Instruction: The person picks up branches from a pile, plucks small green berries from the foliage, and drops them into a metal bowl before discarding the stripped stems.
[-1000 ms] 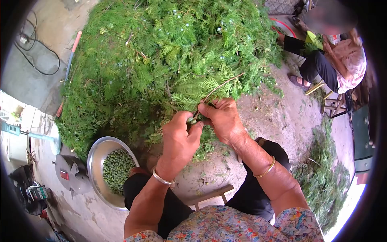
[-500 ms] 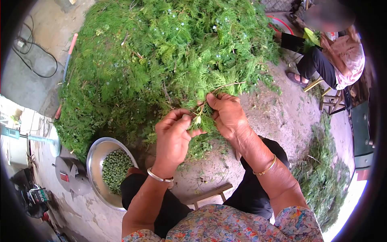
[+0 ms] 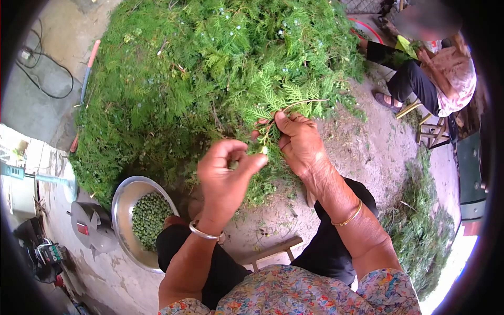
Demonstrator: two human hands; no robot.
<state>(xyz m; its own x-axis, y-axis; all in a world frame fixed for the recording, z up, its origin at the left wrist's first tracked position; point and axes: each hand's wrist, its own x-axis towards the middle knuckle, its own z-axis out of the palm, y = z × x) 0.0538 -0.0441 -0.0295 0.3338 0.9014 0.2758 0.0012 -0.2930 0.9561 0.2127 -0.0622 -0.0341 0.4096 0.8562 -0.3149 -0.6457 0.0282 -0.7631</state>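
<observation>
My right hand (image 3: 298, 137) pinches the brown stem of an arborvitae sprig (image 3: 286, 103), whose flat green fronds spread beyond the fingers. A pale green cone (image 3: 263, 150) hangs at the lower end of that sprig. Close to the cone is the thumb tip of my left hand (image 3: 224, 170). The fingers of this hand are curled, and a bit of green, like a cone, shows inside them. Behind both hands rises a large heap of arborvitae branches (image 3: 173, 89) dotted with small cones. Left of my knee, a metal basin (image 3: 122, 202) holds many green cones (image 3: 150, 220).
At the upper right a person (image 3: 446, 79) sits on a low stool beside a red-rimmed tub (image 3: 370, 29). Another pile of cut branches (image 3: 420, 236) lies on the right. A long-handled tool (image 3: 90, 68) leans at the heap's left edge, near a black cable (image 3: 50, 94).
My left hand has drawn slightly away from the sprig and its thumb has parted from the fingers. My right hand has moved a little right with the sprig, which is now more exposed.
</observation>
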